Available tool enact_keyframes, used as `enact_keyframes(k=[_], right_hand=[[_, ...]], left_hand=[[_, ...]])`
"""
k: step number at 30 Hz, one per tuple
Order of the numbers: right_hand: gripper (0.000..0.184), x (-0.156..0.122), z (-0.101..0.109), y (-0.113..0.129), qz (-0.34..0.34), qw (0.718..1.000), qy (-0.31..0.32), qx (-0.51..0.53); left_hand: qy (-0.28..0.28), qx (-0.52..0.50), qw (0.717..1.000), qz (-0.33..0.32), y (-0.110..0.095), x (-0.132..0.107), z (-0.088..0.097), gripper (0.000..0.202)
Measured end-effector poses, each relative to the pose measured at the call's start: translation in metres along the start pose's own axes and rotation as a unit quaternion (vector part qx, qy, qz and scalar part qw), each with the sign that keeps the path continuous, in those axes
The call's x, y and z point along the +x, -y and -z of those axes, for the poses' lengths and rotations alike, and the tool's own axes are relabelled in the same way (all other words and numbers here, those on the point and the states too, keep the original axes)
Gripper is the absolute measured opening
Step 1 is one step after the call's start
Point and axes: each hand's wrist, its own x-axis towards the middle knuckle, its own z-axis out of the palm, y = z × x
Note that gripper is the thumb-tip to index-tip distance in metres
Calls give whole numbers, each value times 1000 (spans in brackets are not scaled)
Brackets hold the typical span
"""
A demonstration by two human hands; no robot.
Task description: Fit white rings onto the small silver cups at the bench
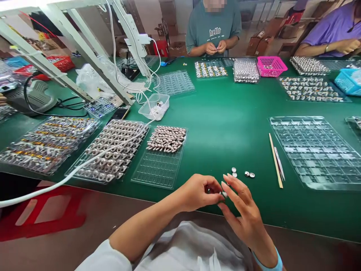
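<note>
My left hand [200, 192] is closed in a pinch on a small white part [223, 194] just over the table's front edge. The part is mostly covered by fingertips, and its exact kind cannot be made out. Around its other side is my right hand [244, 210], with fingers stretched and thumb apart, close to the part. Beyond the hands lie several small round silver-white pieces, one pair [234, 172] straight ahead and another pair [249, 174] slightly right. Tweezers [279, 164] and a thin wooden stick [275, 161] lie further right.
On the green table [217, 128], a clear tray [158, 165] partly filled with small beige parts stands left, beside fuller trays [109, 150]. A compartment tray [318, 150] lies right. A white cable [84, 165] crosses the left side. Co-workers [214, 26] sit opposite.
</note>
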Motion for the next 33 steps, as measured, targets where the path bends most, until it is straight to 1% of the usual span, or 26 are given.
enact_keyframes(k=[1, 3, 5, 7, 11, 13, 18, 20, 22, 26, 29, 33], right_hand=[[61, -1, 1, 2, 5, 1000, 5, 8], [60, -4, 1, 5, 4, 1000, 10, 27], [59, -9, -1, 7, -11, 999, 4, 37], [54, -15, -4, 11, -36, 999, -16, 30], [38, -19, -12, 18, -91, 993, -62, 31], [32, -19, -15, 21, -119, 989, -75, 36], [25, -17, -18, 27, -175, 980, -89, 39], [22, -15, -18, 28, -191, 976, -94, 49], [20, -14, -18, 29, -197, 974, -92, 64], [24, -8, -16, 29, -183, 975, -88, 84], [23, -5, -15, 27, -170, 977, -86, 91], [19, -2, -17, 24, -170, 979, -81, 78]], left_hand=[[8, -44, 999, 12, -3, -3, -1, 15], [4, -109, 994, 30, -6, -8, -4, 17], [-12, -145, 988, 41, -3, -11, -8, 19], [-27, -153, 987, 46, 3, -15, -15, 20], [-32, -126, 991, 20, 10, -20, -27, 20], [-40, -103, 994, 2, 10, -21, -31, 19], [-106, -40, 992, -47, 15, -22, -36, 16], [-119, -25, 991, -57, 18, -21, -37, 14], [-124, -25, 991, -52, 19, -20, -38, 13], [-126, -26, 991, -40, 19, -20, -38, 11], [-122, -8, 991, -48, 16, -19, -37, 11], [-113, 33, 991, -59, 15, -19, -35, 13]])
